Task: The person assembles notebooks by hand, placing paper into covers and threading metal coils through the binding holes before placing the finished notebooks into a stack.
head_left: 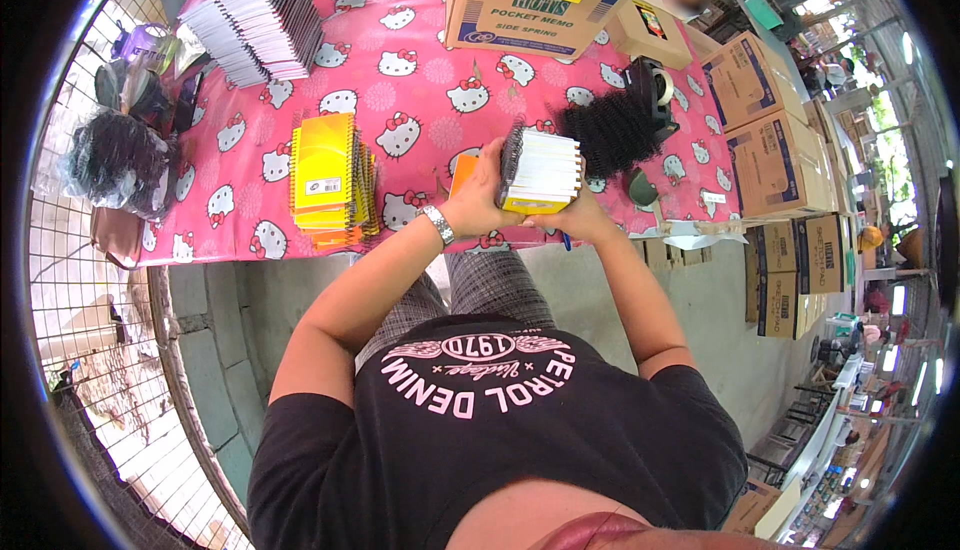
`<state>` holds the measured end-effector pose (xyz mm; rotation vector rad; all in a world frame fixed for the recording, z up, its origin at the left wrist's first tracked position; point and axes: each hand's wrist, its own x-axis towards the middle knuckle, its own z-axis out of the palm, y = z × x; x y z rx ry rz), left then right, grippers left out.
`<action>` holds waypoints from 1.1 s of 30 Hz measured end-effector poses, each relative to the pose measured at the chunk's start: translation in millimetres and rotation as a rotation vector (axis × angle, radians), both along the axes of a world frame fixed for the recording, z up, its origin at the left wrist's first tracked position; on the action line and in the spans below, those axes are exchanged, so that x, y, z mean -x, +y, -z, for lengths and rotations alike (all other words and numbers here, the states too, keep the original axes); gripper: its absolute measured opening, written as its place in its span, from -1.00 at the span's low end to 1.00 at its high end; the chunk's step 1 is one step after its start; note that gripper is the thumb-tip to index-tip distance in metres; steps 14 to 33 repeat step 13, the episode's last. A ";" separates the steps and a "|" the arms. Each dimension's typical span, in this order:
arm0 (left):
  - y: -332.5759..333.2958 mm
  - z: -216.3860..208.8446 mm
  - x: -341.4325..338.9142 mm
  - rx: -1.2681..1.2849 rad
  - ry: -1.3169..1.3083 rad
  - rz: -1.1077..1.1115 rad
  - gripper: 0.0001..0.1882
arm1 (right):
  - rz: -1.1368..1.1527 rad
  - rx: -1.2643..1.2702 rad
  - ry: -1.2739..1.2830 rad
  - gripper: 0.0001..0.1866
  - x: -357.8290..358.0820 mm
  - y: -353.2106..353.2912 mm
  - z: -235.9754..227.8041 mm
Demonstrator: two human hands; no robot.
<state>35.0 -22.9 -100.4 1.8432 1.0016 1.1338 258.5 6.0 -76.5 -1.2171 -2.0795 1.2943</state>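
Observation:
Both hands grip a stack of small spiral notebooks (542, 172) near the table's front edge, its white page edges turned up and a yellow cover showing at the near side. My left hand (476, 202) closes round the left side, by the dark wire spirals. Against the near right side presses my right hand (574, 218); some of its fingers are hidden. A blue pen tip shows just under the right hand. Beside my left hand is a flat orange piece (463, 172). Farther left lies a pile of yellow spiral notebooks (323, 172).
Black spiral coils (608, 138) lie to the right, next to a tape dispenser (652, 92). At the far left stands a tall stack of notebooks (255, 25). An open carton (520, 12) sits at the back. More cartons (768, 165) are piled beyond the pink table's right edge.

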 end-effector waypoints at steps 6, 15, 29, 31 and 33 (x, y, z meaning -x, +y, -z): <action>13.4 -23.3 -3.8 0.041 0.089 0.109 0.31 | 0.093 0.068 0.007 -0.14 -14.5 -6.8 -0.7; 19.8 -6.9 -2.0 0.086 0.044 0.145 0.35 | -0.009 0.074 -0.060 -0.23 -4.7 -5.4 -22.9; 19.8 -6.9 -2.0 0.086 0.044 0.145 0.35 | -0.009 0.074 -0.060 -0.23 -4.7 -5.4 -22.9; 19.8 -6.9 -2.0 0.086 0.044 0.145 0.35 | -0.009 0.074 -0.060 -0.23 -4.7 -5.4 -22.9; 19.8 -6.9 -2.0 0.086 0.044 0.145 0.35 | -0.009 0.074 -0.060 -0.23 -4.7 -5.4 -22.9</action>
